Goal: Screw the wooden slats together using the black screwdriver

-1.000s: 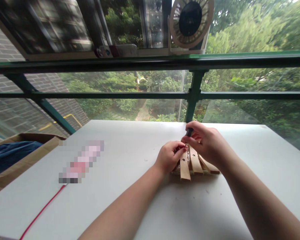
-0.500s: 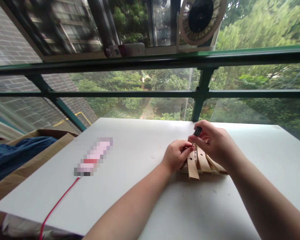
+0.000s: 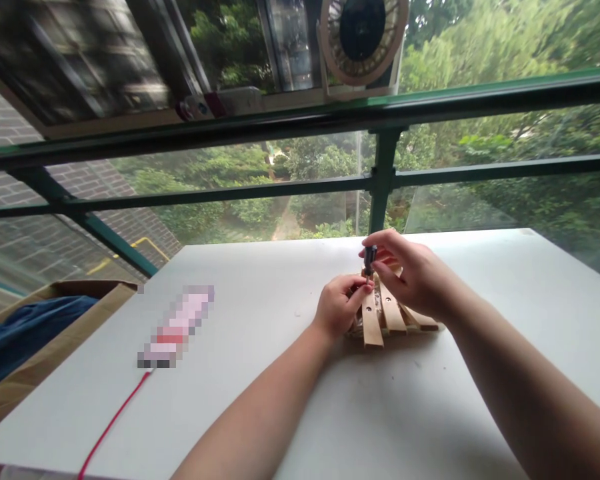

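Observation:
A small screwdriver (image 3: 371, 259) with a dark handle stands nearly upright, gripped by the fingers of my right hand (image 3: 405, 267). Its thin shaft points down at the upper end of a wooden slat (image 3: 373, 327). My left hand (image 3: 337, 303) is closed at the left side of the slatted wooden piece, its thumb and forefinger pinched close to the screwdriver's tip. More slats fan out to the right, such as a second slat (image 3: 393, 317) with a dark screw or hole in it. What lies between my left fingertips is hidden.
A blurred-out pink and white item (image 3: 180, 327) with a red cable (image 3: 115, 420) lies on the left of the white table (image 3: 260, 320). Beyond the far edge runs a green railing (image 3: 260, 127) with a round fan (image 3: 363, 40) above. A cardboard box (image 3: 75, 327) holds blue cloth at left.
The view has tilted and shifted, so everything sits further left in it. The screwdriver now stands more upright, and my right fingers have loosened slightly around its handle. My left hand keeps its hold.

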Available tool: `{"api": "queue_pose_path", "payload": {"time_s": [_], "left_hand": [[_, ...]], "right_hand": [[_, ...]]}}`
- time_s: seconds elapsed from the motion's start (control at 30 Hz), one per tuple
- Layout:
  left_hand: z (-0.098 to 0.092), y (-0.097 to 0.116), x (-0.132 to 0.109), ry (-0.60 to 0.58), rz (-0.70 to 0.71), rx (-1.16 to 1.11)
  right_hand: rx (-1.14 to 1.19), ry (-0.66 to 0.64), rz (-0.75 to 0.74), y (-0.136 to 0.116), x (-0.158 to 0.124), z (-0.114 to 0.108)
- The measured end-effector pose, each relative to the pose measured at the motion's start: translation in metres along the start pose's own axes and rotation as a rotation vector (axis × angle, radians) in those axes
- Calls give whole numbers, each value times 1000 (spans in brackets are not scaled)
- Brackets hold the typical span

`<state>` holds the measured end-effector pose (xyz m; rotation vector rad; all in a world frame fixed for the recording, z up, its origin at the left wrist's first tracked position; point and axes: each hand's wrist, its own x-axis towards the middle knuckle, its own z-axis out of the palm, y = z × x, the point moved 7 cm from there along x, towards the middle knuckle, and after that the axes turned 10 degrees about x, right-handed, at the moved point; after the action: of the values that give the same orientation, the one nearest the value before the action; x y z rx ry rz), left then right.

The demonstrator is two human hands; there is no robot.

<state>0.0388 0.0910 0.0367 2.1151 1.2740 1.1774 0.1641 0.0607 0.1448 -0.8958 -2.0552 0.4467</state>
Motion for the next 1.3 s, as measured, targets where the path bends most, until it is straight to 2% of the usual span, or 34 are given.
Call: {"api": "queue_pose_path", "payload": {"time_s": [0.2, 0.57, 0.73, 1.07, 1.17, 1.3], "left_hand": [[0, 1, 1, -20, -4, 5], [3, 5, 0, -45, 41, -25], [-1, 6, 0, 3, 70, -39], [-1, -1, 1, 24, 20, 8], [0, -2, 1, 21, 21, 1], [0, -2, 2, 16, 20, -2]], "right_hand": [[81, 44, -4, 1, 1, 1], [54, 135, 38, 10, 3, -3], [46, 144, 26, 8, 2, -2], [16, 164, -15, 6, 3, -2], [27, 147, -21, 3, 2, -2], [26, 48, -10, 0, 2, 2]]}}
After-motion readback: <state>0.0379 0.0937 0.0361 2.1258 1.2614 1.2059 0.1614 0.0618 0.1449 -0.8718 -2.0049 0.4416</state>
